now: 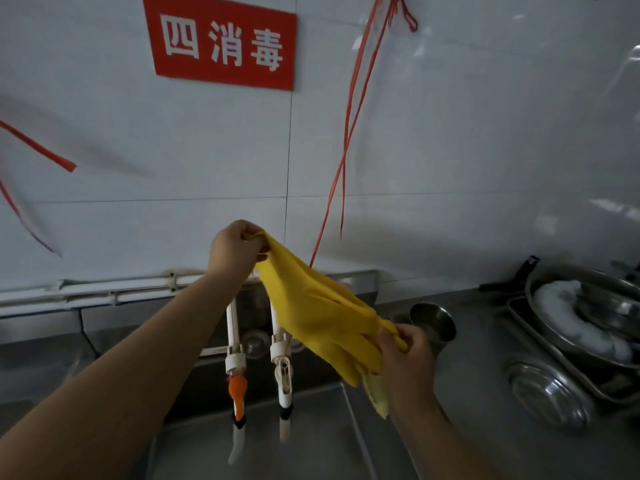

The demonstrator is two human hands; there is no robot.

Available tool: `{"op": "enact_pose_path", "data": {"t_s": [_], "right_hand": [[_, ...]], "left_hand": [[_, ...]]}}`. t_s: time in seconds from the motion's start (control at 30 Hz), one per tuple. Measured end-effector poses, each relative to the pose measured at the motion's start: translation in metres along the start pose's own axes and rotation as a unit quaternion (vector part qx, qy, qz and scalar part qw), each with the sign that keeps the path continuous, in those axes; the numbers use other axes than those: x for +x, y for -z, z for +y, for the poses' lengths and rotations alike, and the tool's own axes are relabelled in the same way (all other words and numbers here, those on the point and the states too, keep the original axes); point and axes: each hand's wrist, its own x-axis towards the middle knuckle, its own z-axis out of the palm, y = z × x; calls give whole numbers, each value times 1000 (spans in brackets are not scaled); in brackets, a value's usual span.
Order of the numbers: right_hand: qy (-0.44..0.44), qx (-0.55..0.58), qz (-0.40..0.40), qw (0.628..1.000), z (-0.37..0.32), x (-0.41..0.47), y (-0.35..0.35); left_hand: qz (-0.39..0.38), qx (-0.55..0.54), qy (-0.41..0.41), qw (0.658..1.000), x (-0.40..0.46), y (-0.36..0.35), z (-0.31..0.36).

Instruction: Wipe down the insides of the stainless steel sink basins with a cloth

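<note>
While the left hand pinches the upper end of the yellow cloth near the tiled wall, the right hand grips its lower end, fingers curled, above the sink beside two taps.

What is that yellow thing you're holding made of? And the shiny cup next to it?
The yellow cloth looks like soft woven fabric, matte: it sags and folds between the left hand and right hand, which each pinch an end. The cup looks like stainless steel: grey, smooth, with a shiny rim, like the sink below.
</note>
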Motion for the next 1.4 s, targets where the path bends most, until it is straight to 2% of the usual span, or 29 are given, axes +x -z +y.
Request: {"op": "enact_pose_path", "data": {"t_s": [0.13,0.3,0.33,0.43,0.5,0.7,0.87,0.93,1.13,1.4], "right_hand": [[-45,8,34,998,26,17,-7],[-79,53,33,995,45,28,-10],[-85,55,22,995,48,29,-12],[-90,43,-12,995,59,31,-18],[-101,35,-29,994,65,31,-22],[-130,17,-56,990,80,30,-35],[-172,42,-109,978,86,27,-45],[-176,19,-99,979,90,25,-45],[-177,-3,-101,979,95,16,-38],[-138,-144,-242,949,92,-7,-12]], "left_hand": [[-44,-48,13,998,25,-43,-17],[-125,-72,82,986,36,-80,-41],[-145,-49,96,984,37,-83,-46],[-231,115,113,959,35,-86,-62],[-265,160,120,943,34,-87,-69],[-301,61,163,938,33,-85,-72],[-266,15,209,941,28,-79,-78],[-244,20,195,950,26,-74,-80],[-274,29,135,952,8,-60,-84],[-234,124,61,962,-44,-25,-81]]}}
